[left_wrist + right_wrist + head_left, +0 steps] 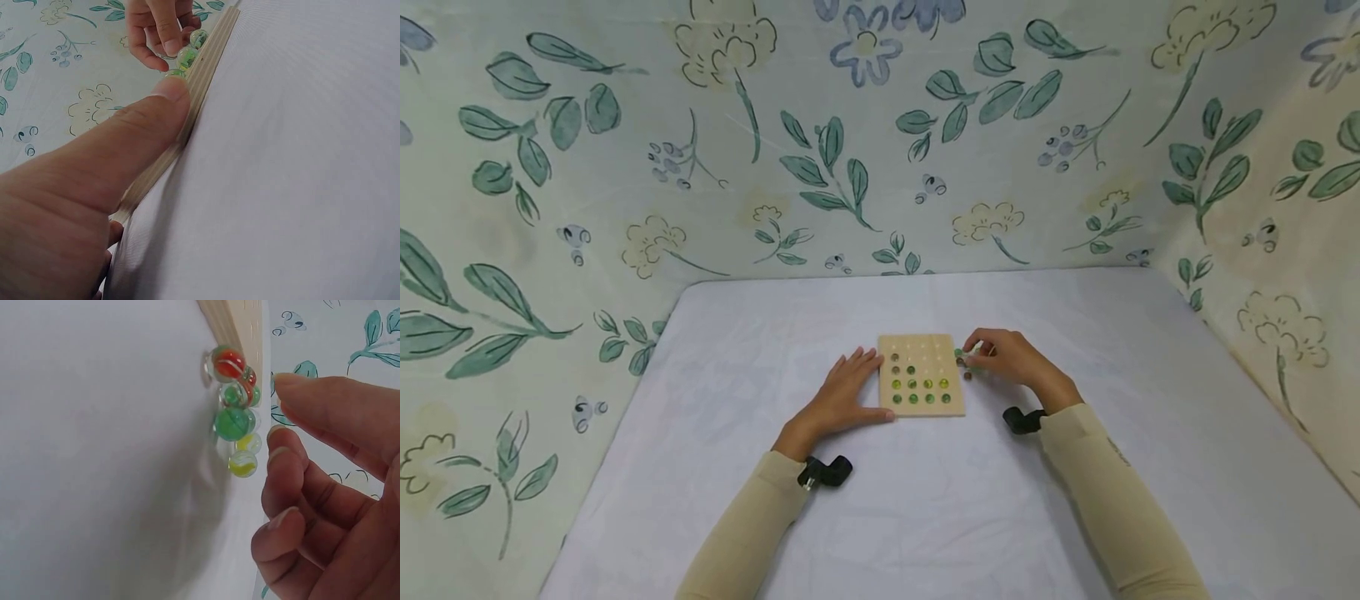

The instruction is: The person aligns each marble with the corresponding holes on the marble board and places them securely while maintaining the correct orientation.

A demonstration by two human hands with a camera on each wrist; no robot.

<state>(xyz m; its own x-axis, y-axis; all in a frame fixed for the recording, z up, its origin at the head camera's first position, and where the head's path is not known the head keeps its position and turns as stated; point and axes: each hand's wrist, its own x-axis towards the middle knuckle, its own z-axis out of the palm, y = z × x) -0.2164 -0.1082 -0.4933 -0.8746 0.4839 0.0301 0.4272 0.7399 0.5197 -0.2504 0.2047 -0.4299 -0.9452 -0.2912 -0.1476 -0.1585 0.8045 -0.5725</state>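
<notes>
On a white-clothed table (pixel 737 500), a wooden peg board (pixel 922 343) lies braced by the flat, relaxed left hand (pixel 842 396); the right hand (pixel 1011 358), fingers curled but empty, hovers over loose glass marbles (pixel 234 422) just beside it—best pinched singly.

Loose marbles (pixel 964 367) beside wooden board (pixel 922 376)
</notes>
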